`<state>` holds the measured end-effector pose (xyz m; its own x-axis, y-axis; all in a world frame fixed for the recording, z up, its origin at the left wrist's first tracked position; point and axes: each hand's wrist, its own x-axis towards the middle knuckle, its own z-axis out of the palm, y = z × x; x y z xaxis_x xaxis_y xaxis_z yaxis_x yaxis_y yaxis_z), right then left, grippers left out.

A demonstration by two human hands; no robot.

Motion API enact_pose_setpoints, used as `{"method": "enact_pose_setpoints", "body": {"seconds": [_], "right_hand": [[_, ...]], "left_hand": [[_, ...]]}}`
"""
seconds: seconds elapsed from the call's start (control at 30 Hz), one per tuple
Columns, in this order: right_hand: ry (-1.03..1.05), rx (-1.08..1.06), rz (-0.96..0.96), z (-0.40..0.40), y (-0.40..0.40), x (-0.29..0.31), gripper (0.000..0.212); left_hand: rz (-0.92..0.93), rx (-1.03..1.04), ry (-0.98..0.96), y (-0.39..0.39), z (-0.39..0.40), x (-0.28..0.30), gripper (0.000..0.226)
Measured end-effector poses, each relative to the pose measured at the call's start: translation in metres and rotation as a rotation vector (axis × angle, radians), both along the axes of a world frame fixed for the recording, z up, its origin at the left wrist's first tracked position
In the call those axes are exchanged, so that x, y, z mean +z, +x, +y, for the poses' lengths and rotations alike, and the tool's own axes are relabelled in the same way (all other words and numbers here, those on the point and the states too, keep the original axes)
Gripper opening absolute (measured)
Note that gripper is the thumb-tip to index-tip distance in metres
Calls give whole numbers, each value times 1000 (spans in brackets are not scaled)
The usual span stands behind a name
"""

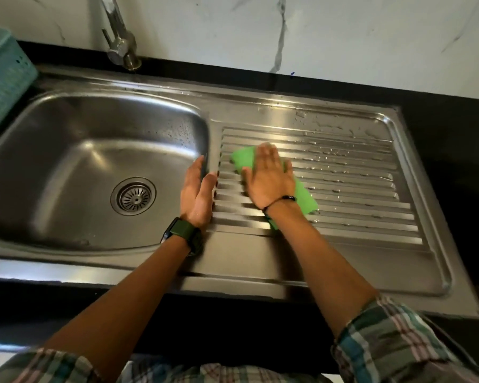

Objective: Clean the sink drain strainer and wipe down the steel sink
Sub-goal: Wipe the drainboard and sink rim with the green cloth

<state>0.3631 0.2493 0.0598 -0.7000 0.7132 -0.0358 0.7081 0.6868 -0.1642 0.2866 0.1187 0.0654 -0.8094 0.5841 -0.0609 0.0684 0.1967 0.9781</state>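
- Strainer point(133, 196) first: from your head view it sits in the drain hole at the bottom of the steel sink point(67, 150) bowl, round and slotted, well apart from both your hands
- Your right hand point(268, 179) lies flat, fingers straight and together, pressing a green cloth point(242, 158) onto the ribbed drainboard point(343, 189); the cloth shows past your fingertips on the far left and again beside your wrist on the right
- Your fingertips there look blurred
- Your left hand point(198, 194) is relaxed and holds nothing, fingers straight; it stands on its edge along the strip between the bowl and the drainboard ribs, fingertips at the bowl's right rim
- You wear a dark watch point(181, 234) on your left wrist and a thin black band point(281, 201) on your right wrist
- Water drops sit on the far right ribs of the drainboard and on the flat steel behind them
- At the back left a steel tap point(119, 37) rises from the black counter point(440, 87), against a white marble wall point(315, 31)
- A teal woven basket point(3, 78) stands on the counter just left of the bowl
- Your checked sleeves point(393, 344) are rolled up above the forearms
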Motion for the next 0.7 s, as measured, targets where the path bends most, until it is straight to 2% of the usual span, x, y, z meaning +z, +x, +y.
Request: {"method": "enact_pose_setpoints", "body": {"seconds": [0.1, 0.2, 0.27, 0.43, 0.5, 0.6, 0.7], "right_hand": [[12, -219, -38, 14, 35, -4, 65], [9, -295, -49, 7, 40, -6, 66], [16, -247, -45, -9, 28, -6, 66], [18, 148, -69, -62, -21, -7, 60], [23, 226, -72, -72, -24, -6, 60], [28, 199, -28, -62, 4, -4, 59], [28, 80, -22, -41, 45, -3, 60]], "left_hand": [[-39, 17, 16, 0, -2, 3, 64], [-4, -19, 15, 3, 0, 6, 64], [37, -54, -2, 4, 3, 4, 64], [28, -61, -14, 2, 7, 1, 62], [5, -38, 0, 0, 6, -1, 62], [19, -72, -5, 1, 5, -4, 61], [-26, -86, 15, -1, 2, -8, 59]]}}
